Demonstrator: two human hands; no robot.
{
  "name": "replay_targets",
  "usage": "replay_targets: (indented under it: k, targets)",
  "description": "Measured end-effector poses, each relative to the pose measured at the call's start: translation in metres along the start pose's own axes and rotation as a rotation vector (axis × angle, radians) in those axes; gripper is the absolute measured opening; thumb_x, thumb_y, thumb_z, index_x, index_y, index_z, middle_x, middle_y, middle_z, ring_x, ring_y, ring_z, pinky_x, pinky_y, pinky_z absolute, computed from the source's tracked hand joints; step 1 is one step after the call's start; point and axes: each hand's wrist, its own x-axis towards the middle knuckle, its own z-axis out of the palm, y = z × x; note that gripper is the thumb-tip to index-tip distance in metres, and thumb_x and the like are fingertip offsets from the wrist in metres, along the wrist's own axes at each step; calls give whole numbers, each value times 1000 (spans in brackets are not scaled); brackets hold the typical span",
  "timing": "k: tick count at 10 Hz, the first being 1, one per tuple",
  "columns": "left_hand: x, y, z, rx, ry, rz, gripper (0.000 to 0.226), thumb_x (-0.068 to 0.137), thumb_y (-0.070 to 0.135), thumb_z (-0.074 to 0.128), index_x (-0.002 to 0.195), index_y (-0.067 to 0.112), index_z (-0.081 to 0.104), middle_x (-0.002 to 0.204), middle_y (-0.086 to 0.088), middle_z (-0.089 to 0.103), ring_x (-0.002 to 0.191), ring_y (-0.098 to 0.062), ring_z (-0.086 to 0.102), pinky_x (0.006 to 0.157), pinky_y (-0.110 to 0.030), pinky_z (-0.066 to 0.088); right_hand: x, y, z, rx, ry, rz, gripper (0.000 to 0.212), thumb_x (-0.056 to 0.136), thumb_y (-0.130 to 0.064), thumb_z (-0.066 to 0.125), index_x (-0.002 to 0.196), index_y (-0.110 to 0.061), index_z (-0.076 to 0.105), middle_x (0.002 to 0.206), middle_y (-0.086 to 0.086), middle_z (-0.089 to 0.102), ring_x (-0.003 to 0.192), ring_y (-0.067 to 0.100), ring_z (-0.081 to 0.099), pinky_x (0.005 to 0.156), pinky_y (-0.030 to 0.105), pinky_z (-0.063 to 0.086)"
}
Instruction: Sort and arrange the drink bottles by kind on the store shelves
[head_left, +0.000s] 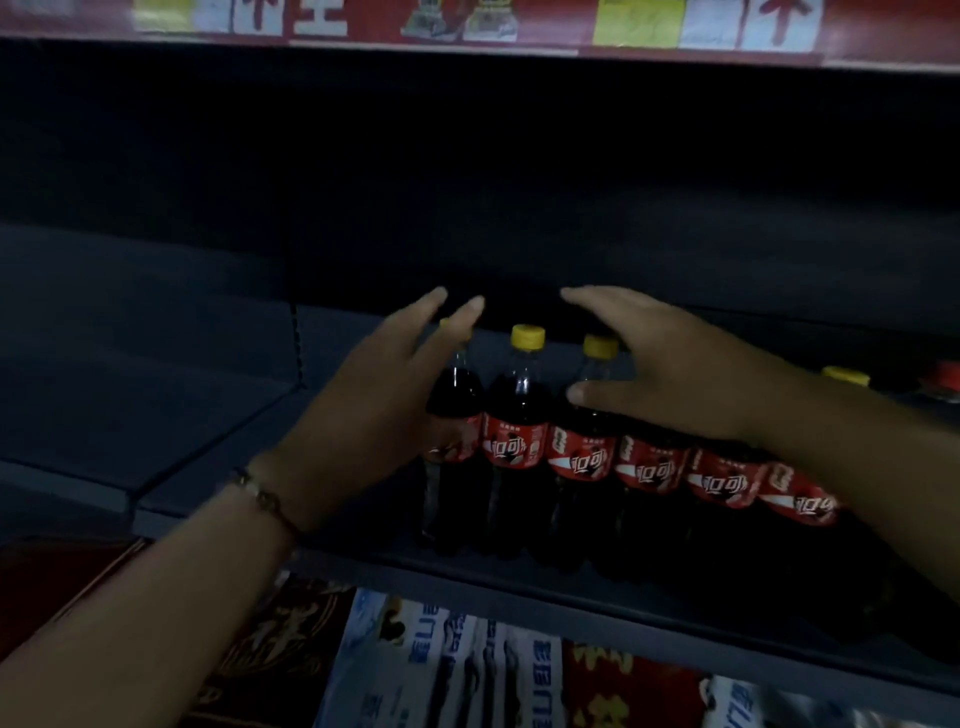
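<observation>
1. Left hand (363, 415): fingers straight, spread a bit, nothing grasped. It sits at the left end of the cola row (597, 457), palm facing the end bottle (452, 441). Contact with that bottle: cannot tell, too dark.
2. Right hand (670, 364): also released, fingers extended, thumb stuck out toward the left. It hovers over the bottle shoulders right of centre and covers part of the third cap (600, 345). Touching or just above: cannot tell.
3. Left wrist carries a thin bracelet (265, 499).
4. Cola row: dark drink, red labels, yellow caps. All upright, packed side by side, labels touching, running along the front of the shelf (467, 577) from centre toward the right.
5. Second cap (528, 336) is fully clear between the two hands.
6. Far right, past the right forearm: one more yellow cap (845, 375), then a red cap (945, 376), blurred.
7. Shelf: dark metal, raised front lip. The left part of the deck shows only bare metal, with a seam where two sections meet.
8. Back panel behind the bottles is nearly black; lighting is very dim overall.
9. Above: edge of the upper shelf with a red strip (467, 26) of yellow and white tags, print unreadable.
10. Below: packaged goods (447, 670) in blue-white wrap, red-and-gold packs beside them.
</observation>
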Motion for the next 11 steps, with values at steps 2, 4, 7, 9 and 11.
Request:
replay_targets:
  k: [2,4,7,9,11]
  targets:
    - [31,-14,-9,56,-367,-43,126,71,43,86,152,46,-10,151,5,31,124,-22,51,93,-37,51,-23,38,0,26,-126,91,94,79,-55,70,152,-41,14,152,-10,30,135,7,31,102,21,30]
    - [29,-17,-7,117,-286,16,124,68,52,84,155,45,-4,158,9,17,117,-19,53,84,-27,44,-26,45,15,117,-26,69,88,75,-66,58,151,-45,19,158,-11,23,144,6,17,114,26,22]
    - [53,36,13,184,-116,297,93,81,67,62,152,11,37,148,-14,45,135,-32,42,111,-53,32,-32,68,18,635,11,10,58,77,-61,58,132,-55,44,109,-66,15,115,-40,2,87,-13,9]
    - [44,62,0,28,-268,79,79,86,57,66,148,13,43,152,-15,41,145,-34,33,111,-56,34,-36,55,-16,824,-58,201,49,91,-46,61,138,-43,47,152,-24,32,142,-10,17,109,15,19]
    - [48,106,-46,-226,-500,-260,71,93,50,51,156,35,21,164,-5,21,151,-31,17,117,-55,28,-48,26,-78,872,-198,478,57,84,-67,50,135,-43,47,145,-11,45,128,13,50,100,34,47]
